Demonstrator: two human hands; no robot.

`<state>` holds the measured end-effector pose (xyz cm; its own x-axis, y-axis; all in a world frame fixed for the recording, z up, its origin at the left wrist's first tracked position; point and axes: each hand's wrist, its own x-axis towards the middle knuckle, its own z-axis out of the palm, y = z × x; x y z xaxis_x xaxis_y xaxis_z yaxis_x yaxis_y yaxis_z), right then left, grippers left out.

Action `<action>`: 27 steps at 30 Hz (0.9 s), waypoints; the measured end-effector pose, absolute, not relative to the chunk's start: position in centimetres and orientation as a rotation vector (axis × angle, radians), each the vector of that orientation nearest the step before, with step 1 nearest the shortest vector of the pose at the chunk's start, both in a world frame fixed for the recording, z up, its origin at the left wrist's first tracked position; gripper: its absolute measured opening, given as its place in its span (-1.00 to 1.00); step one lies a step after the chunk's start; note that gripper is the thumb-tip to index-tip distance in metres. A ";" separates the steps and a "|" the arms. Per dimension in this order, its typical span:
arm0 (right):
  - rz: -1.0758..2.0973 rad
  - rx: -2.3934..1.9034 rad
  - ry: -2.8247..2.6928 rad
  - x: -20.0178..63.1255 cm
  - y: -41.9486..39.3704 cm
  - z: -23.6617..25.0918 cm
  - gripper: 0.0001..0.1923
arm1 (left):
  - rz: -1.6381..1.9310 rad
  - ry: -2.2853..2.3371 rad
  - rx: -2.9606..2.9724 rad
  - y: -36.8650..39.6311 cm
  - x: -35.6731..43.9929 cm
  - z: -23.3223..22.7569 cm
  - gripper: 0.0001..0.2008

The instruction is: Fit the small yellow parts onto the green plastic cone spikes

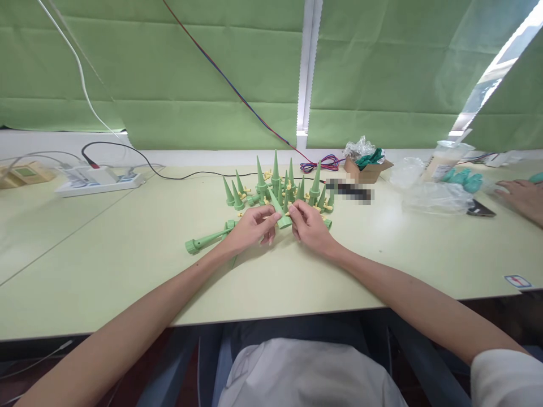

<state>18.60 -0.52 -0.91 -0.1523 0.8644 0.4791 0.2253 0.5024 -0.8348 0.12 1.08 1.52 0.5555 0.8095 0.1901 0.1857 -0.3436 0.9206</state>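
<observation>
Between my hands is a green plant watering spike, tilted with its point up and away to the left and its wide end towards me. My left hand is closed, pinching the spike from the left side. On the right, my right hand is closed too, its thumb and finger pressed together at the spike's side around a small yellow valve, mostly hidden. Just behind stand several upright green spikes with yellow valves among them. Another green spike lies flat beside my left forearm.
A white power strip with plugs sits at the left, its black cable running along the back. Back right are a cardboard box, a drink cup, plastic bags and a phone. Another person's hand rests at the far right.
</observation>
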 end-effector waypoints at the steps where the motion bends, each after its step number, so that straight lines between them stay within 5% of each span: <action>1: 0.726 -0.952 -1.670 18.6 -0.5 -0.9 -0.62 | 0.821 0.828 1.864 1.1 0.1 1.5 -0.66; 27: 0.773 -1.002 -1.624 18.3 -0.2 -1.0 -0.51 | 1.206 0.797 2.567 1.4 0.4 0.1 -0.90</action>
<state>18.31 -0.22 -1.02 -0.1208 0.8956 0.4281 0.2325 0.4448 -0.8649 0.39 1.44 0.12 0.5227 0.5466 0.6542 0.3877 -0.8359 0.3886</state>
